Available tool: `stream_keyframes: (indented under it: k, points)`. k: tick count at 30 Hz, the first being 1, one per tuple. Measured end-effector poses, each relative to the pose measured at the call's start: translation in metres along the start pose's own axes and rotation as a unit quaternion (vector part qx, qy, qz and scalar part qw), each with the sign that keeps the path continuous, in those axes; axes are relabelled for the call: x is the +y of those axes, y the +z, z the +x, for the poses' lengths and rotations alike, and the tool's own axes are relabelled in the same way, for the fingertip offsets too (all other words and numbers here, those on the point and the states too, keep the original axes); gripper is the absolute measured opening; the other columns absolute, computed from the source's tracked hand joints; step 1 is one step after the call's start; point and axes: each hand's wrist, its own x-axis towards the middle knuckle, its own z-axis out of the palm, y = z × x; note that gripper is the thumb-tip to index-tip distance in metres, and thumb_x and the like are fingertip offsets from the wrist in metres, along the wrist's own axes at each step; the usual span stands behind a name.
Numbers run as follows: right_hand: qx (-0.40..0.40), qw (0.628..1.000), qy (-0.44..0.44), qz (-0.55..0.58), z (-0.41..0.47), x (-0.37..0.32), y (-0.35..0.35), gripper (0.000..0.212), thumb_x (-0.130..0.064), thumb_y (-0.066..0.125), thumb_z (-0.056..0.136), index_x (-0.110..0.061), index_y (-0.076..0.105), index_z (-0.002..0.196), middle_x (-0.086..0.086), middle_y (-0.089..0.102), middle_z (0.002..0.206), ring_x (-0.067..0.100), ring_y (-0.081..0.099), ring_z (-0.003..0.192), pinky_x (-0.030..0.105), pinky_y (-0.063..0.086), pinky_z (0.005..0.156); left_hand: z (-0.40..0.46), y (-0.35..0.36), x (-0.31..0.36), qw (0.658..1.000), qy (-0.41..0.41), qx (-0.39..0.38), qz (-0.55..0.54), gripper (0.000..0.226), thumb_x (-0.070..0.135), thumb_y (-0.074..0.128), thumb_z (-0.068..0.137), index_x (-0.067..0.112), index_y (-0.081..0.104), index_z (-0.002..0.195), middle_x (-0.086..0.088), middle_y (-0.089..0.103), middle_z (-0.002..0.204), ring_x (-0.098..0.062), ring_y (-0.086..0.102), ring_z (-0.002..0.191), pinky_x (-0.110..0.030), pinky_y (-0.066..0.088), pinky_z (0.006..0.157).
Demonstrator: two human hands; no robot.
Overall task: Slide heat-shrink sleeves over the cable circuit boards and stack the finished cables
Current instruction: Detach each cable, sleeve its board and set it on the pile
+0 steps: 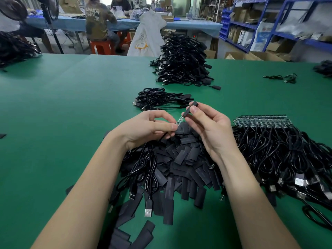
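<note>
Pinching the little board (179,120) in my left hand (147,128), my right hand (208,126) pinches the sleeve (189,110); I should push it on straight and slow

We see a plain green table (71,105) throughout. Every cable is black: the tall stack (181,62) toward the far edge, the small stack (158,98) before it, the heap (280,153) at the right edge. The loose sleeves (179,168) are matt black, the plugs (148,212) silver-tipped, the circuit boards (260,120) green-black.
</note>
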Motion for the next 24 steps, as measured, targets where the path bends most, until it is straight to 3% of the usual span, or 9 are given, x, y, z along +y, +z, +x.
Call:
stream_keyframes:
  k: [12,18,24]
  points:
    - [0.011,1.000,-0.013,0.005,-0.0003,0.0030,0.0001,0.018,-0.001,0.069,0.092,0.000,0.071,0.109,0.005,0.078,0.090,0.016,0.075,0.086,0.021,0.058,0.075,0.0010,0.0027,-0.0022,0.998,-0.008,-0.018,-0.051,0.017,0.009,0.073,0.074,0.008,0.063,0.087,-0.005,0.067,0.076,-0.011,0.064,0.067,-0.018,0.054,0.064]
    - [0.004,0.999,-0.025,-0.027,-0.0023,0.0027,0.0007,0.011,-0.002,0.071,0.090,-0.008,0.075,0.098,0.003,0.078,0.088,0.014,0.075,0.086,0.021,0.059,0.076,0.0001,0.0043,-0.0013,0.997,-0.015,-0.017,-0.068,0.017,0.007,0.071,0.075,0.008,0.061,0.088,-0.005,0.066,0.076,-0.011,0.063,0.066,-0.017,0.054,0.063]
    - [-0.039,0.999,0.026,-0.008,-0.0021,-0.0022,-0.0037,0.010,-0.005,0.068,0.093,-0.008,0.075,0.098,0.003,0.077,0.092,0.013,0.075,0.088,0.022,0.059,0.075,0.0008,0.0027,-0.0028,0.997,-0.011,-0.024,-0.072,0.015,0.007,0.071,0.075,0.009,0.062,0.087,-0.005,0.066,0.076,-0.012,0.063,0.066,-0.018,0.053,0.062]
